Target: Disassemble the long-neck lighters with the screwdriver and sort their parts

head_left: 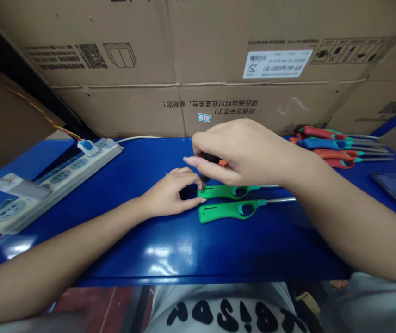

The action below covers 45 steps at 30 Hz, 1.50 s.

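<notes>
Two green long-nosed lighters lie side by side in the middle of the blue desk (170,249), metal nozzles pointing right. The left hand (168,194) is down on the desk, fingers curled around the butt end of the far green lighter (229,191), pinning it in place. The right hand (243,152) hovers over that same end, closed around a small dark tool with an orange tip (212,162), its point aimed straight down at the rear of the handle. What the tip meets cannot be made out; it is too small and half covered by fingers. The near green lighter (231,209) lies just beside its twin, untouched.

By the look of it, this is the working step on the far lighter's tail end, an adjustment or fastening with the tool. The next move would call for a steady left-hand hold and a tool kept vertical, since a slip would skid across the plastic.

Off to the right, well apart, a pile of red and blue lighters (330,145) lies near the desk's back edge. At the left lies a white power strip (55,178) with a plug in it, and cardboard boxes (198,60) wall off the back.
</notes>
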{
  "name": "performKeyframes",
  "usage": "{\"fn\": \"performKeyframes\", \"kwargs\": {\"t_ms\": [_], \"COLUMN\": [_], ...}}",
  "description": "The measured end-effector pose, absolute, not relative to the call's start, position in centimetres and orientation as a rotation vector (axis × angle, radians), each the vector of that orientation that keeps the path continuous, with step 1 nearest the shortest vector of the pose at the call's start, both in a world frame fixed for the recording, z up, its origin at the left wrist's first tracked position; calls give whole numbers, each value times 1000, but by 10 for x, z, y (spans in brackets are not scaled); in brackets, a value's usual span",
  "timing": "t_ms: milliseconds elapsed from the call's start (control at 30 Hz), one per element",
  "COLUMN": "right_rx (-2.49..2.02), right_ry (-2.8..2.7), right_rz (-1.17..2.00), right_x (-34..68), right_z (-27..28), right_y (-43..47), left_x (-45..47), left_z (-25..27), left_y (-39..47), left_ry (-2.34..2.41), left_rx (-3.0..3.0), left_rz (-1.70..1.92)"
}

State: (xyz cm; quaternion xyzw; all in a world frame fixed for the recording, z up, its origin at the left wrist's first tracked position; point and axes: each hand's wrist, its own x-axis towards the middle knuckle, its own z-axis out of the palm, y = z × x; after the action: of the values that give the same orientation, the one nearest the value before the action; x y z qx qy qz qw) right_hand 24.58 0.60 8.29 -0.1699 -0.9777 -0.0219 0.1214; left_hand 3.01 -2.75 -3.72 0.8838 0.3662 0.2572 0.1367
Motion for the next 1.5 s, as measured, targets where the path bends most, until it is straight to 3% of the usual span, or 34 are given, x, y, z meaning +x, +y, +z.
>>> {"fn": "performKeyframes", "kwargs": {"t_ms": [833,1500], "right_rx": [-620,-335], "right_ry": [-2830,-2839], "right_rz": [-71,23], "right_x": [245,245], "right_z": [85,82], "right_y": [4,5], "left_x": [29,29], "left_z": [-38,-40], "left_y": [-27,-27], "left_ry": [1035,1090], "left_rx": [2578,2572], "left_rz": [735,727]}}
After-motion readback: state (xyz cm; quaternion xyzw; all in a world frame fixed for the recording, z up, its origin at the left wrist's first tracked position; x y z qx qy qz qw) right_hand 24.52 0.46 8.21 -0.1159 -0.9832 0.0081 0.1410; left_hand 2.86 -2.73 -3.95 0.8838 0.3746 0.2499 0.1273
